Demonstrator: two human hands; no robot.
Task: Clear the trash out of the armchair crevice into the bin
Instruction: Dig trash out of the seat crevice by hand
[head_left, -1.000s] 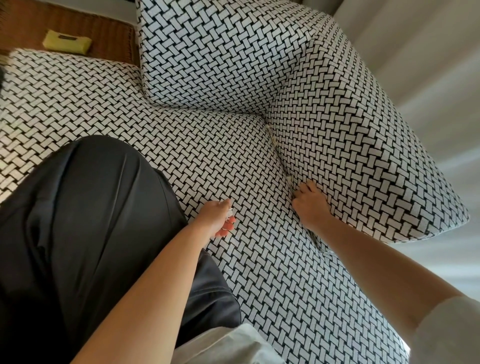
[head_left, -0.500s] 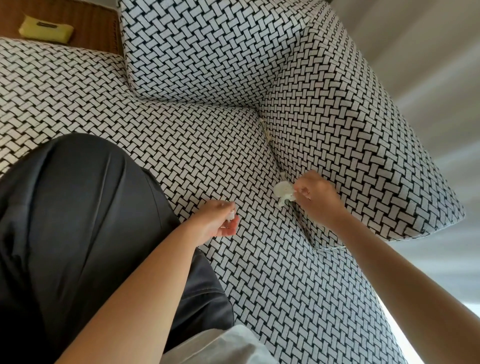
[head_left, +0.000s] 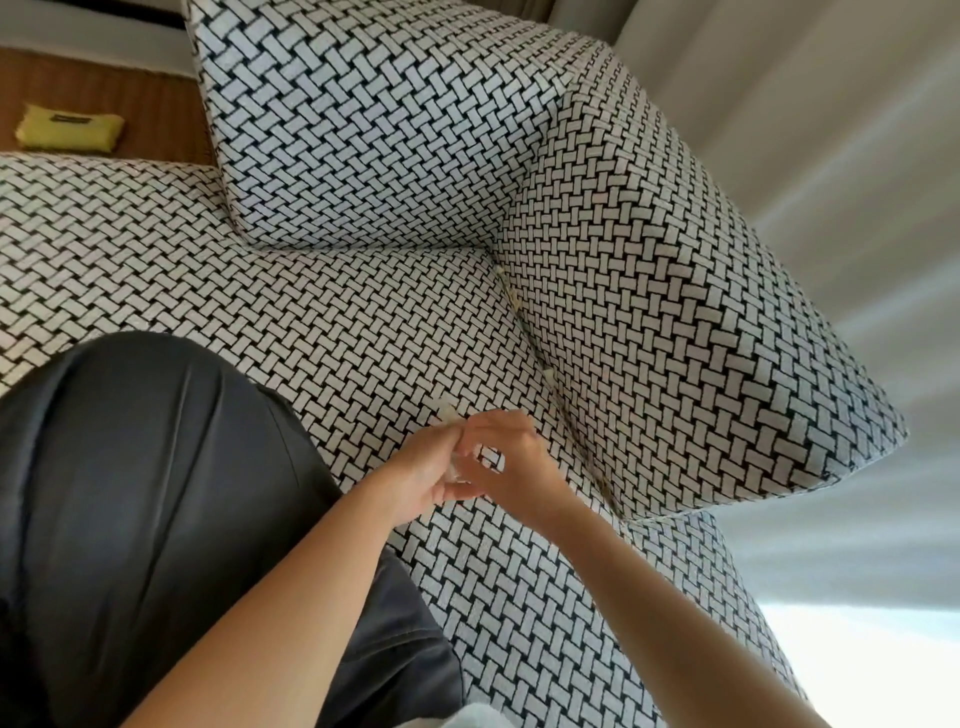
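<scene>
Hands are meeting just above the seat cushion (head_left: 363, 312) of a black-and-white basket-weave fabric armchair (head_left: 649, 312), where a person in glossy black trousers (head_left: 130, 493) is sitting. The left hand (head_left: 415, 480) is clutching a crumpled white paper scrap (head_left: 448, 414), fingers curled round it, with a corner of the paper poking out above the knuckles. The right hand (head_left: 511, 462) is touching the left at the fingertips, its fingers bending toward the same scrap. Motion blur is making it impossible to tell whether that hand is gripping the paper or merely brushing it. Just beside the hands, the dark crevice (head_left: 563, 410) between seat cushion and padded arm is holding more pale bits of trash (head_left: 513, 294), wedged up toward the back cushion (head_left: 363, 130). A flat yellow fabric pouch (head_left: 67, 132) is lying on a brown wood-toned surface (head_left: 156, 114) beyond the armchair, and pale grey curtains (head_left: 831, 156) are hanging to the right.
</scene>
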